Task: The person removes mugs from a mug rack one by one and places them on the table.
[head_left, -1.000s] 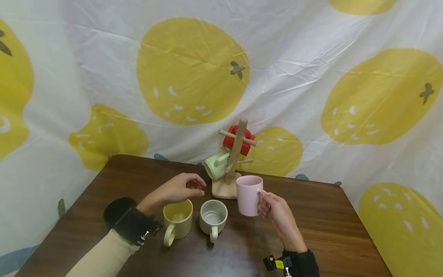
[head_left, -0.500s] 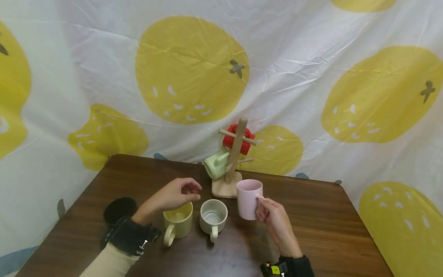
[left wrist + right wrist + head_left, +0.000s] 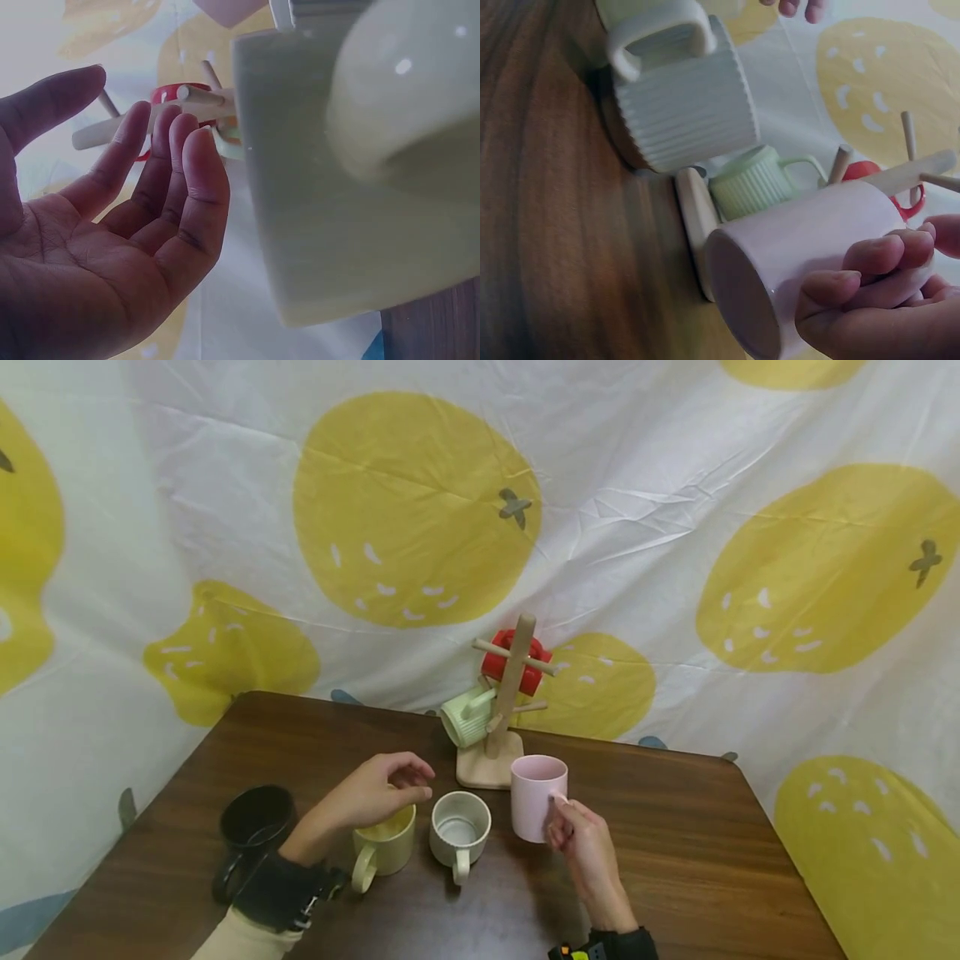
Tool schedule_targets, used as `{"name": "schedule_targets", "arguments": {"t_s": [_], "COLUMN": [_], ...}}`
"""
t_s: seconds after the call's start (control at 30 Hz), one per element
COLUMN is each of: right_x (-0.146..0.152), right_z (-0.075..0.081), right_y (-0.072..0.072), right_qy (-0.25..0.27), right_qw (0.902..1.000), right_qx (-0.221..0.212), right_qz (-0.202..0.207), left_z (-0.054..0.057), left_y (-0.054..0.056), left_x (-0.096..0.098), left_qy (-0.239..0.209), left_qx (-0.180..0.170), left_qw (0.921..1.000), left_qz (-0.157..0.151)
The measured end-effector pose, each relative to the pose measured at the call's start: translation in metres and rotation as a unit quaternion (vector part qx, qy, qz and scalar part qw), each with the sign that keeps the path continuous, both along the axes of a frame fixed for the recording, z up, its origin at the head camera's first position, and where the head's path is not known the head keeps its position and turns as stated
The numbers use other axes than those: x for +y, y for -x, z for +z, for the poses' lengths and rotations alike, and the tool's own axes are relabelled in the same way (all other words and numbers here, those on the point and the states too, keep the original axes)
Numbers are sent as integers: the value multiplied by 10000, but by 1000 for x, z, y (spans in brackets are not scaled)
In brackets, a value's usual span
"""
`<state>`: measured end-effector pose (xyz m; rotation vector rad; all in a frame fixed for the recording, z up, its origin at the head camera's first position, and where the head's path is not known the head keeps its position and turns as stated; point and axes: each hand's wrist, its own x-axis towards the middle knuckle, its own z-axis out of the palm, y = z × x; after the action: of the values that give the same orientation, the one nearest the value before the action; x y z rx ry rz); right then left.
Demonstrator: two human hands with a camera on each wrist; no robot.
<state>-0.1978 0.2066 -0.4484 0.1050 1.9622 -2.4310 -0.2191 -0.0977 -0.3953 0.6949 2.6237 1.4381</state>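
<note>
My right hand [image 3: 588,856] grips a pink mug [image 3: 534,806] by its handle. The mug's underside shows in the right wrist view, so it is off the table, upright in front of the mug tree [image 3: 491,768]. My left hand [image 3: 371,793] hovers over the far rim of a yellow mug [image 3: 390,853], fingers loosely bent and holding nothing. Beside that stands a ribbed white mug [image 3: 450,852], handle toward me. On the wooden tree hang a red mug [image 3: 498,672] at the upper level and a pale green ribbed mug [image 3: 461,722] lower down.
A black mug [image 3: 258,818] stands at the left, partly behind my left forearm. The dark wooden table [image 3: 720,860] meets a white cloth [image 3: 615,435] with yellow fruit prints at its back edge. Bare pegs [image 3: 534,706] stick out from the tree.
My right hand has brought the pink mug slightly lower and nearer to me. The left hand has drawn back a little to the left, exposing more of the black mug.
</note>
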Motion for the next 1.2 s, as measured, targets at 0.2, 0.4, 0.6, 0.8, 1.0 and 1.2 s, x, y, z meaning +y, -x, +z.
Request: {"name": "schedule_targets", "arguments": {"t_s": [0.2, 0.4, 0.6, 0.8, 1.0, 1.2], "right_x": [-3, -6, -8, -11, -16, -20], "right_z": [-7, -11, -17, -20, -27, -35], "right_y": [-3, -6, -7, -8, -10, -14], "right_qy": [332, 304, 323, 429, 592, 581], "right_qw": [9993, 9994, 9993, 9985, 9972, 9972], "right_qx": [116, 118, 9, 152, 242, 361], "right_qz": [-85, -101, -189, -298, -379, -301], "left_z": [-1, -8, -11, -9, -11, -12], "left_y": [-2, -2, -2, -5, -7, -8], "left_x": [-1, -2, -2, -1, 1, 1], "left_qy": [2, -45, -78, -139, -223, -215], "left_qx": [-53, -120, -65, -124, -181, -162], "left_qw": [10000, 9999, 9999, 9998, 9995, 9996], "left_qz": [65, 11, 11, 96, 94, 100]}}
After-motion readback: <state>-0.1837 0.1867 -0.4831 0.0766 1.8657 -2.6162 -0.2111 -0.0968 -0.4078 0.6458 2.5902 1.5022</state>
